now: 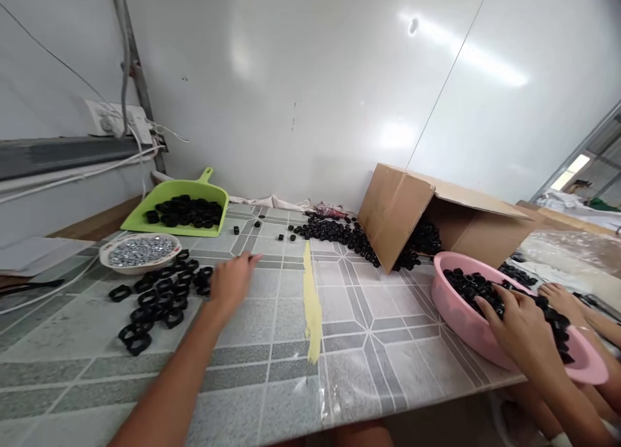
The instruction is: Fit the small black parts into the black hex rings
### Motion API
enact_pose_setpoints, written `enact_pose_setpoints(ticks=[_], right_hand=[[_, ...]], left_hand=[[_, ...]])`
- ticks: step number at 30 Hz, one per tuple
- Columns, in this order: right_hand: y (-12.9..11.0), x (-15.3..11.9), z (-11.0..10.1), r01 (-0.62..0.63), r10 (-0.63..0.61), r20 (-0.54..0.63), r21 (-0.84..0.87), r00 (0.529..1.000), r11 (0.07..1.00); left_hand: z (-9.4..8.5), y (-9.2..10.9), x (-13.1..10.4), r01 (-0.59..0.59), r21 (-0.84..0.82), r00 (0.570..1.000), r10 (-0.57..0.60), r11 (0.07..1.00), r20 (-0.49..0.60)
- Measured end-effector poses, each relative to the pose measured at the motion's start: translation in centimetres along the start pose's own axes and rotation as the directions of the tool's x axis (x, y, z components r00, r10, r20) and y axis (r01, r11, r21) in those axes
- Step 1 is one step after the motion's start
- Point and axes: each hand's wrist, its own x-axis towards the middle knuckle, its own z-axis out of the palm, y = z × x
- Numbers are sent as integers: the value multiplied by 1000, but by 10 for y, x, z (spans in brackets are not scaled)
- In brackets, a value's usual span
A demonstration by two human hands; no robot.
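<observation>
My left hand (230, 282) is closed above the tabletop, beside a cluster of black rings (160, 295) with angular outlines. A small dark piece shows at its fingertips, too little to name. Far to the right, my right hand (521, 327) reaches into a pink basin (466, 327), its thumb and fingers apart and touching the black ring-like pieces (468, 285) heaped inside. Whether any piece sits under those fingers is hidden. Behind the rings on the left stands a white bowl (119, 269) full of small silvery pieces (143, 250).
A green dustpan (140, 217) holds more black pieces. On its side lies a cardboard box (392, 207), black pieces (334, 233) spilling from it along the wall. Yellow tape (312, 305) marks the patterned tabletop. Another person's hand (563, 301) is beyond the basin.
</observation>
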Motion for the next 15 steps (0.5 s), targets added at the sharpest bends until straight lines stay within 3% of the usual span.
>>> enact_pose_setpoints(ticks=[1,3,5,6,8,10,12,15], right_hand=[[-15,2,8,51,-50,-51,30,997,998],[-66,-1,30,149,-127,-105,243,986,958],[-137,-7,60,189,-249,30,567,968,802],[-176,-9,78,125,-318,147,706,937,697],[-249,-7,116,97,-399,216,768,891,633],[-311,4,153,54,-405,258,784,877,618],[-360,19,182,5,-384,297,785,874,620],[-410,44,210,-77,-362,370,783,856,618]], left_hand=[[4,9,-2,-41,-62,999,43,997,28],[14,26,-7,-132,-179,988,145,975,62],[24,38,-12,-197,-267,973,222,943,65],[28,42,-14,-222,-300,965,252,928,66],[34,45,-16,-254,-353,953,296,900,67],[38,42,-14,-267,-395,947,315,879,60],[43,37,-10,-262,-429,950,310,864,45],[51,31,-3,-250,-471,953,302,846,36]])
